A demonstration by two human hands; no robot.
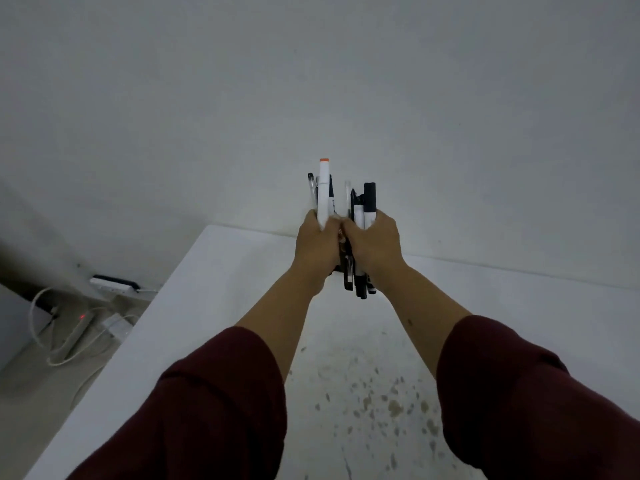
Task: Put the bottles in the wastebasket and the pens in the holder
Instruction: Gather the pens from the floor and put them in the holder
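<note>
Both my hands are raised together above the far part of the white table (pixel 214 306), clasping a bundle of several pens. My left hand (pixel 317 245) wraps the left side, where a white marker with an orange cap (pixel 323 192) sticks up highest. My right hand (pixel 375 245) wraps the right side, with a black-capped marker (pixel 369 202) poking out above it. Black pen ends (pixel 360 284) hang out below my palms. No bottle, wastebasket or holder shows in this view.
A plain grey wall fills the upper half. On the floor to the left lie a power strip with a red light (pixel 81 322), white cables and a white adapter (pixel 117 325). The table's near surface carries brownish stains (pixel 391 403). Its left edge runs diagonally.
</note>
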